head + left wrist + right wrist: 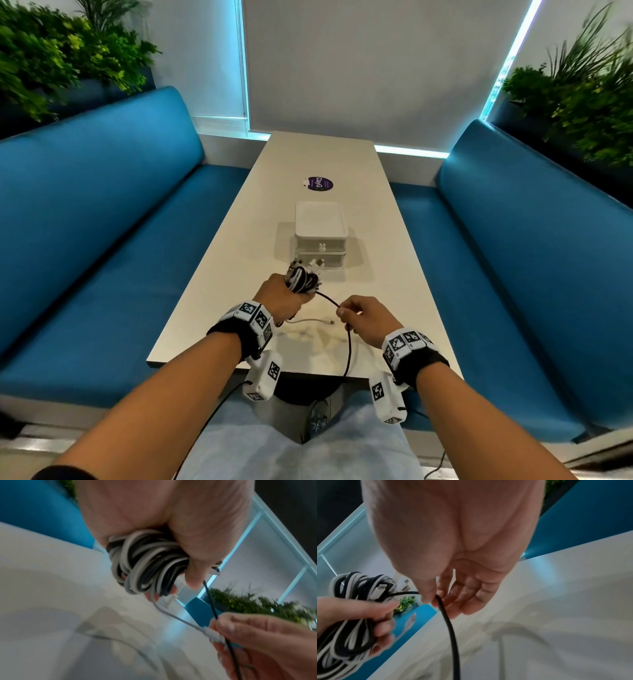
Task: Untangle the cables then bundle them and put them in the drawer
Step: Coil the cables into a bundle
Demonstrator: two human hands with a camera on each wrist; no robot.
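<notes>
My left hand (279, 296) grips a coiled bundle of black and white cables (303, 279) above the near part of the table; the same bundle (145, 562) fills the left wrist view and shows as the bundle (349, 601) at the left of the right wrist view. A loose black cable (347, 339) runs from the bundle to my right hand (359, 317), which pinches the black cable (448, 626) between thumb and forefinger; its tail hangs over the table's near edge. A white cable end (317, 321) trails from the left hand. The white two-drawer box (320, 236) stands just beyond, both drawers closed.
The long white table (394, 274) runs away from me with a purple round sticker (320, 183) past the box. Blue benches (102, 240) flank both sides, with plants (51, 58) behind them. My lap is below the near edge.
</notes>
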